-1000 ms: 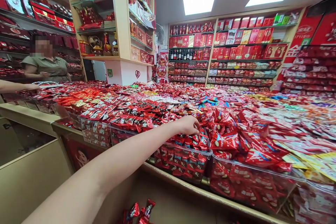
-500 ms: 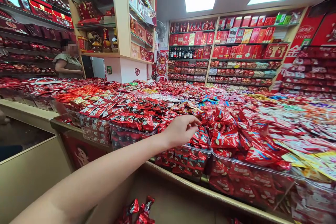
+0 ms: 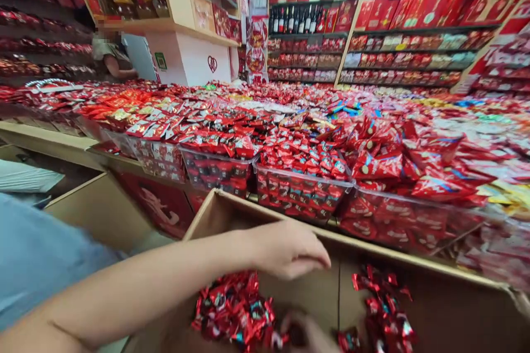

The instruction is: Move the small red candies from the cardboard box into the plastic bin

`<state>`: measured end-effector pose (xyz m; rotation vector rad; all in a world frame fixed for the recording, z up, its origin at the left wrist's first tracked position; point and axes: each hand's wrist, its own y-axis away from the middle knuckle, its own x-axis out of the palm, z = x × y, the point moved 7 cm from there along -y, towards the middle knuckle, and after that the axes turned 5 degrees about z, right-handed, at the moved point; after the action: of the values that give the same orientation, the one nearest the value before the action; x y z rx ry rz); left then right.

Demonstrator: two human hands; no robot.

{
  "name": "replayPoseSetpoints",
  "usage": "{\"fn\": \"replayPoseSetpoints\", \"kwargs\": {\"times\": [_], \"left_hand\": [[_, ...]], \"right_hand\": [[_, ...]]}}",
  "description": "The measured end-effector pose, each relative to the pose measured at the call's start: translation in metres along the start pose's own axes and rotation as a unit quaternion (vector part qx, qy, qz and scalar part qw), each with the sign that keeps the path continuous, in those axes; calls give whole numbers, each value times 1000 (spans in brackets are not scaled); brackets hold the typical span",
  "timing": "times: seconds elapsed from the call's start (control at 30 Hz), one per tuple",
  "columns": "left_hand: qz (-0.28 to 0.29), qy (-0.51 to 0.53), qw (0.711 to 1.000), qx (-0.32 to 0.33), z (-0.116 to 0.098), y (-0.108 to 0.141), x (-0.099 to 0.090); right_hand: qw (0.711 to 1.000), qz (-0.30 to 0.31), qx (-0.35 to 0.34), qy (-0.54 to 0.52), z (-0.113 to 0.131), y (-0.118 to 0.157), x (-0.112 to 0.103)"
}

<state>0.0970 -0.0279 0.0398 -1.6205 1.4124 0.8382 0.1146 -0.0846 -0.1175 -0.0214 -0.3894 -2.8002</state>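
My left hand [image 3: 290,248] is over the cardboard box [image 3: 265,212], palm down, with its fingers loosely bent and nothing visible in them. Beneath it, a pile of red wrapped candies [image 3: 236,309] lies in the box, and more candies [image 3: 385,309] lie to the right. Low in the box between these piles is my right hand [image 3: 308,333], blurred and cut off by the bottom edge; its grip is unclear. Just beyond the box stands a clear bin [image 3: 300,193] filled with small red candies.
Bins of larger red packets [image 3: 397,209] stand to the right, with other candy bins [image 3: 215,168] to the left. A person [image 3: 114,55] is behind the display at the far left. Blue cloth [image 3: 41,259] is at the lower left. Stocked shelves line the back.
My left hand has moved from above the candy bin down over the box. The view has tilted down, showing more of the box, its candies and my right hand.
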Motion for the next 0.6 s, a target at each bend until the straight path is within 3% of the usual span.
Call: {"fn": "replayPoseSetpoints", "kwargs": {"times": [0.1, 0.17, 0.27, 0.37, 0.6], "left_hand": [[-6, 69, 996, -52, 8, -3, -11], [23, 82, 994, -61, 8, -3, -11], [84, 118, 989, -35, 0, 0, -7], [133, 156, 979, -9, -7, 3, -2], [107, 161, 976, -100, 4, -2, -1]], "right_hand": [[996, -29, 14, -78, 5, 1, -16], [984, -56, -8, -167, 21, 6, -26], [964, -96, -40, -243, 44, 18, -35], [956, -119, -49, -263, 52, 26, -37], [940, -106, -36, -322, 42, 23, -38]]}}
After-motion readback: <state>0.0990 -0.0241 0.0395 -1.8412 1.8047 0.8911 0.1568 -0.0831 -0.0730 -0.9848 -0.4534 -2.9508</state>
